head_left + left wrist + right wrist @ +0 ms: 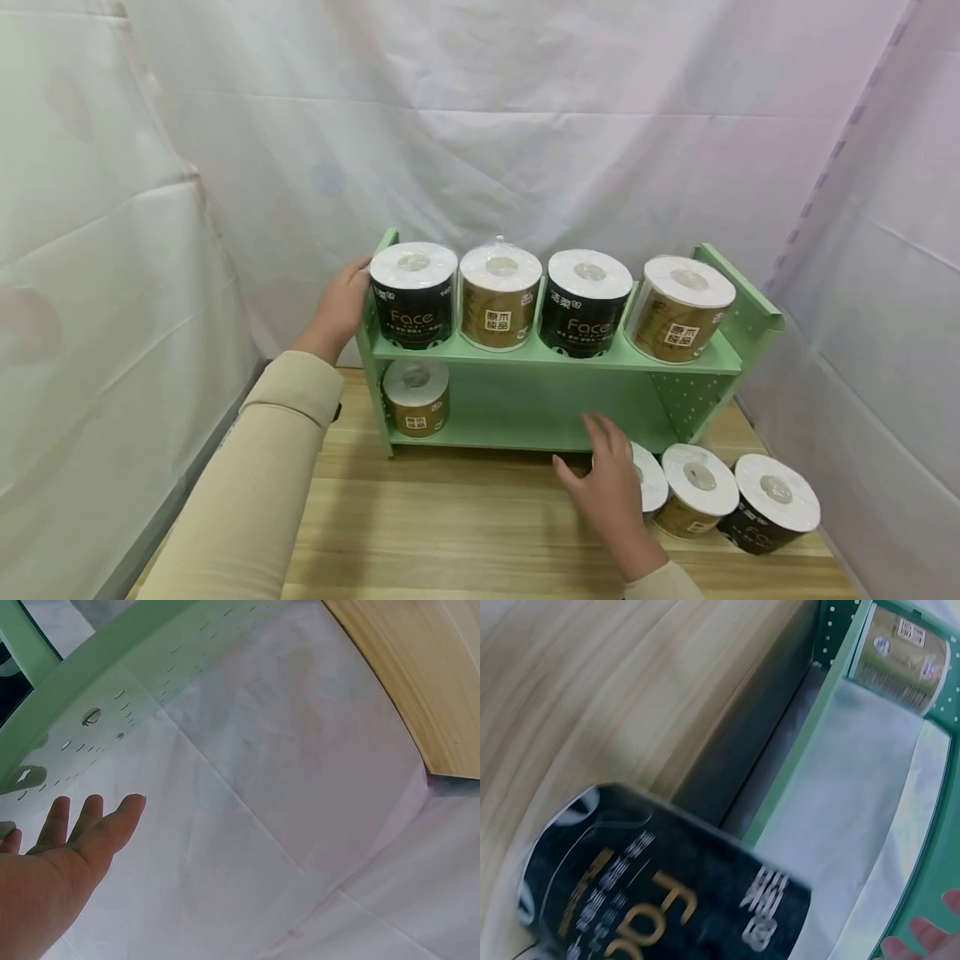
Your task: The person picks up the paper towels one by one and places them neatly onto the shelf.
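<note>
A green two-tier shelf [547, 408] stands in front of me with wrapped toilet rolls on it. My left hand [341, 304] is at the shelf's left side panel, beside a black-wrapped roll [420, 315]; the left wrist view shows its fingers extended near the panel. Low at the right, my right hand [609, 492] reaches in front of the lower tier, fingers spread and holding nothing. Behind it, partly covered, is a roll [652, 479] whose black wrapper [667, 877] shows in the right wrist view. A gold roll [416, 408] occupies the lower tier's left end.
Along the upper tier, a gold roll [501, 312], a black roll [585, 321] and another gold roll [678, 325] follow. On the wooden table [420, 533], right of my right hand, are a gold roll [697, 487] and a black roll [776, 500]. White curtains [480, 125] surround the table.
</note>
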Available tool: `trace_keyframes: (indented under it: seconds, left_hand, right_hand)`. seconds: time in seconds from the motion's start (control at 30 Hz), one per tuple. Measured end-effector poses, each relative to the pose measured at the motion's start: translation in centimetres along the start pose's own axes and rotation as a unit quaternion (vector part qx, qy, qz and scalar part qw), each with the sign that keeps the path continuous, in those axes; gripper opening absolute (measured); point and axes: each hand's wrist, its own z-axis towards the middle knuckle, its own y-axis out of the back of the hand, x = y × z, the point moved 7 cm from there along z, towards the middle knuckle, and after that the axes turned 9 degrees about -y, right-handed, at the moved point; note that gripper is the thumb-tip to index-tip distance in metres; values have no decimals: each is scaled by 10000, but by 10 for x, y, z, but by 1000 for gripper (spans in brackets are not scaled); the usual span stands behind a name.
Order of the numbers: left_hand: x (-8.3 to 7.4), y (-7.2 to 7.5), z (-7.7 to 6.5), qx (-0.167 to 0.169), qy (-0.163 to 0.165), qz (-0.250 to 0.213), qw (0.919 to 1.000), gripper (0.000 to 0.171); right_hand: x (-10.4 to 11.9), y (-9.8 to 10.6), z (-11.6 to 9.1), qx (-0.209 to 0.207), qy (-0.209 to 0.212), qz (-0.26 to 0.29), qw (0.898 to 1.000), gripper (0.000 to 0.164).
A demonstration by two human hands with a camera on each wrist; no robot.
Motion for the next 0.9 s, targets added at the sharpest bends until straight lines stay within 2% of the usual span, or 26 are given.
trace_keyframes:
  seconds: [0.2,0.5,0.73,0.9]
  left_hand:
    - [2,0,0,30,-49,52,10000,57]
    - [2,-3,0,111,-54,-32,9999,58]
    - [2,-1,1,85,-115,-108,9998,58]
    - [1,-1,1,55,-160,-187,9997,58]
  right_hand:
    - [-15,11,-2,11,-305,-54,9995,74]
    - [-31,17,-6,340,-916,-146,9951,75]
    - [-45,22,-9,97,-1027,-93,9946,74]
    - [-56,26,-16,117,-1222,-126,9924,75]
